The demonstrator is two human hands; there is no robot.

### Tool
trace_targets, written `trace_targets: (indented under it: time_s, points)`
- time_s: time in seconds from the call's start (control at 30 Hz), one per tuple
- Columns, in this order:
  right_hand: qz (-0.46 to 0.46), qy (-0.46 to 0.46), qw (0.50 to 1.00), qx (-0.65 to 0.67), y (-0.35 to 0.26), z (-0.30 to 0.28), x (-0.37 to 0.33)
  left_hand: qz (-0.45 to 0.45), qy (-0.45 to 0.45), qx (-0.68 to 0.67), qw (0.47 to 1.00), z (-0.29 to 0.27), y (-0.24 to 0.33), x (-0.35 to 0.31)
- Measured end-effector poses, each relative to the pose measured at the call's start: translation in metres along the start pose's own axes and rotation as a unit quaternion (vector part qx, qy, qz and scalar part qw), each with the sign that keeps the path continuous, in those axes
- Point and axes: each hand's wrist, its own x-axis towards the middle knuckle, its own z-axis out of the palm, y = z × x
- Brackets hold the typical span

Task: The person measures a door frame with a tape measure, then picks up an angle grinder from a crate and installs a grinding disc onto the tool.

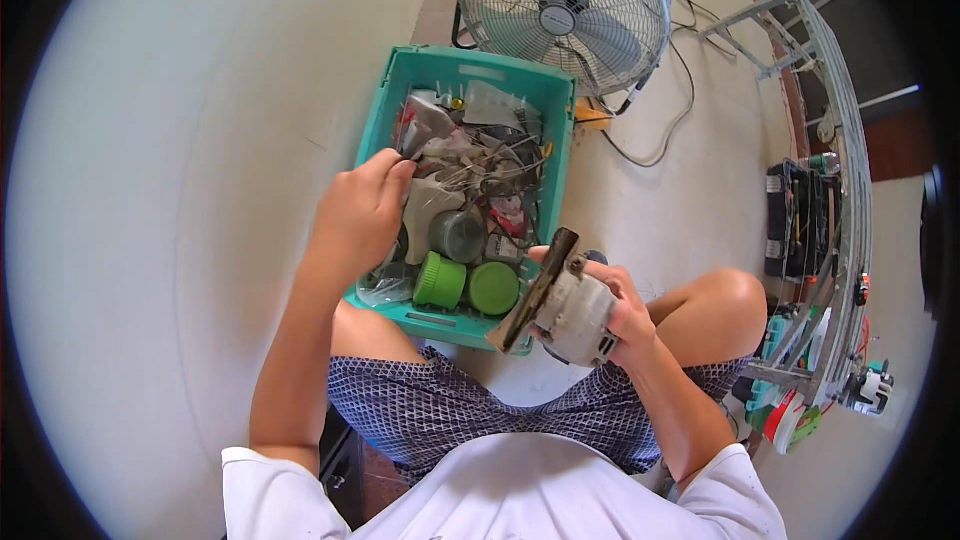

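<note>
My left hand [365,205] is over the left side of a green plastic crate [475,62], thumb and fingers pinched together. At its fingertips is a grey, sheet-like piece [428,122]; its exact kind is unclear. In my right hand [630,315], over my lap at the crate's near right corner, is a worn grey power tool [578,320] with a flat, dark-edged base plate, resembling a sheet sander. Its base is turned toward the left. Inside the crate lie two green-lidded jars [494,288], a clear round container [457,235] and tangled metal tools and bags [490,165].
A floor fan [557,20] stands just beyond the crate, its cable [688,105] trailing over the pale floor to the right. A metal ladder-like frame [835,140] runs along the far right, near a black tool tray [790,220]. My bent knees flank the crate's near end.
</note>
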Motion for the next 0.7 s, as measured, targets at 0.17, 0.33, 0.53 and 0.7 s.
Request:
trace_targets:
  time_s: [0.17, 0.33, 0.53, 0.7]
  points:
    - [-0.003, -0.013, 0.999, 0.052, -0.004, 0.006, -0.005, -0.152, -0.098, 0.126, 0.975, 0.119, -0.111, 0.093]
    - [-0.025, -0.021, 0.998, 0.05, 0.001, 0.013, 0.002, 0.018, 0.139, 0.194, 0.971, 0.162, -0.131, 0.103]
    - [-0.033, 0.027, 0.999, -0.015, -0.007, 0.002, -0.001, 0.137, -0.273, -0.439, 0.845, 0.054, 0.041, -0.009]
    - [-0.019, 0.024, 0.996, -0.086, -0.007, 0.009, 0.002, 0.071, -0.319, -0.544, 0.773, 0.047, 0.054, -0.057]
